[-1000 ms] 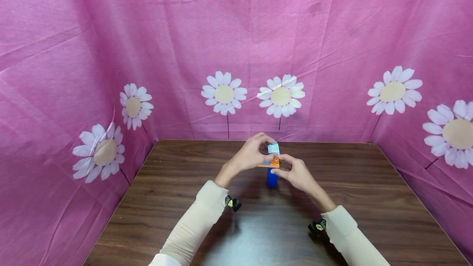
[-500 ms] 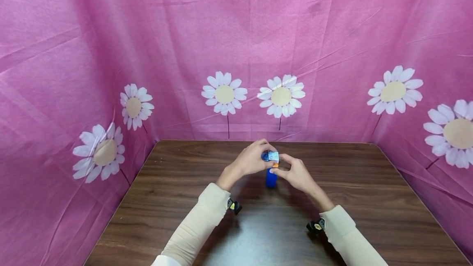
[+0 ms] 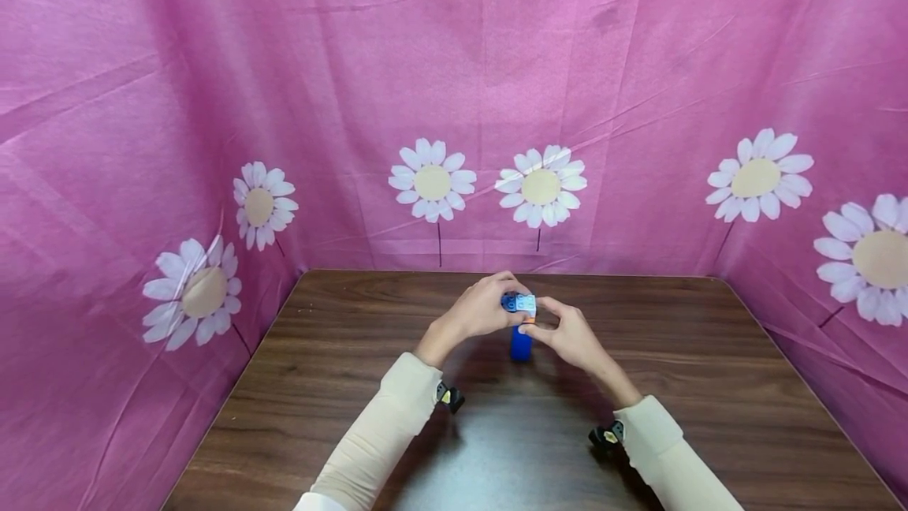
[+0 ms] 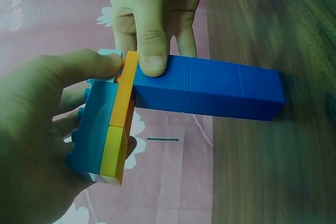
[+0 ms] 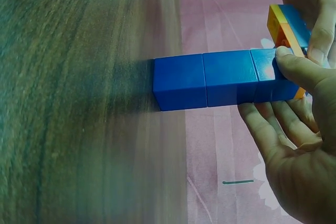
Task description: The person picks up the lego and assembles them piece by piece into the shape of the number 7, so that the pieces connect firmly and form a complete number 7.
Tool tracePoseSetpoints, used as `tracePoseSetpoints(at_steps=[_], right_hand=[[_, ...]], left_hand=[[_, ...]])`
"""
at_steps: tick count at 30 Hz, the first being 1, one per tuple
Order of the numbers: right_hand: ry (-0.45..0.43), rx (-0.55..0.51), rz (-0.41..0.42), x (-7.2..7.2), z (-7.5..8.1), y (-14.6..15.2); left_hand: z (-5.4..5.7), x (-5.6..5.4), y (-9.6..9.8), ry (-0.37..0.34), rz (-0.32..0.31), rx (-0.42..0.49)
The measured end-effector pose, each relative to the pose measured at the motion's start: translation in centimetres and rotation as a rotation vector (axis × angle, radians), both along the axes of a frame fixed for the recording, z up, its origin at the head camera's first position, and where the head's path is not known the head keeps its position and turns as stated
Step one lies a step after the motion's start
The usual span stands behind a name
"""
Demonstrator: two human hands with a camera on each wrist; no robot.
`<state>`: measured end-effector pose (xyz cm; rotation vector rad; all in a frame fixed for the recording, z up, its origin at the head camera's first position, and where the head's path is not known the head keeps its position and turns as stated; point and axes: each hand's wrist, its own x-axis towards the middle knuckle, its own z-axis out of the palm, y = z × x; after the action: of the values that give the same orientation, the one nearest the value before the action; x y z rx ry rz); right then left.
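Upright on the table stands a column of blue bricks [image 4: 212, 85], with an orange brick layer [image 4: 124, 95] and a yellow brick [image 4: 114, 153] overhanging at its top. Over that layer lie a light blue brick [image 3: 526, 303] and a darker blue brick [image 4: 94, 127], studs facing up. My left hand [image 3: 480, 308] pinches the light blue brick, thumb on its near side and the other fingers behind. From the right, my right hand [image 3: 576, 335] grips the column's uppermost blue brick [image 5: 268, 72] just under the orange layer, its thumb on the near face.
The brown wooden table [image 3: 340, 385] spreads around the column. A pink cloth [image 3: 454, 61] printed with white daisies hangs along the back and both sides. Each sleeved wrist carries a small black camera [image 3: 450, 397].
My left hand has lowered the light blue brick onto the orange layer, covering the orange studs that showed before. My right hand keeps its grip with little movement.
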<state>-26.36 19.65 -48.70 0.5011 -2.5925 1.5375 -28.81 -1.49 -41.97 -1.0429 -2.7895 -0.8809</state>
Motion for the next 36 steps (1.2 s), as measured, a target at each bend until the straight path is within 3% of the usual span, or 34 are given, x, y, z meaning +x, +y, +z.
tracePoseSetpoints(at_steps=[20, 27, 36], right_hand=[[0.027, 0.043, -0.023, -0.15, 0.11, 0.2], [-0.011, 0.015, -0.006, -0.11, -0.1, 0.27], [0.025, 0.026, -0.022, -0.08, -0.2, 0.19]], left_hand=[[0.03, -0.56, 0.05, 0.001, -0.044, 0.016], [-0.02, -0.49, 0.09, -0.031, -0.028, -0.018], [-0.03, -0.43, 0.29, 0.01, -0.013, -0.033]])
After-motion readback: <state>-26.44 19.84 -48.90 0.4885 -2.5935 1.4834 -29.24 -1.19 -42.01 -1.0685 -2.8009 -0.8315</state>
